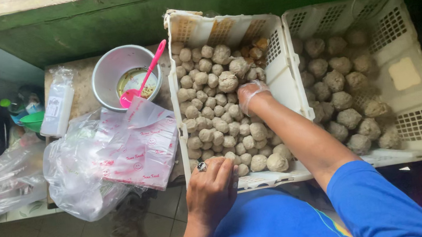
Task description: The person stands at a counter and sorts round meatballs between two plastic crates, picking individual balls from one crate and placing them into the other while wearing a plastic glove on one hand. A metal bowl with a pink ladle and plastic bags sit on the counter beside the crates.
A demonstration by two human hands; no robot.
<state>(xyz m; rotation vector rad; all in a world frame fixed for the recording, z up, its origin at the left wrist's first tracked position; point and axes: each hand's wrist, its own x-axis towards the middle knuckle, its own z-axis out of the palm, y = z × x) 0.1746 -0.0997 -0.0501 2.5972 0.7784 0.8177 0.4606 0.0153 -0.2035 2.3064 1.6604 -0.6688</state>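
A white plastic basket [286, 75] holds several small pale meatballs [211, 121] and a few larger ones. My right hand [251, 95], in a thin clear glove, reaches into the middle of this basket with its fingers curled down among the meatballs; whether it grips one is hidden. My left hand [211, 189], with a ring on one finger, lies on the basket's near rim, fingers bent over the edge beside the nearest meatballs.
A second white basket [420, 119] of larger dark meatballs stands to the right. To the left are a metal bowl [105, 73] with a pink spoon [144, 81], a stack of printed plastic bags [139, 146], loose clear bags [77, 179] and a green wall behind.
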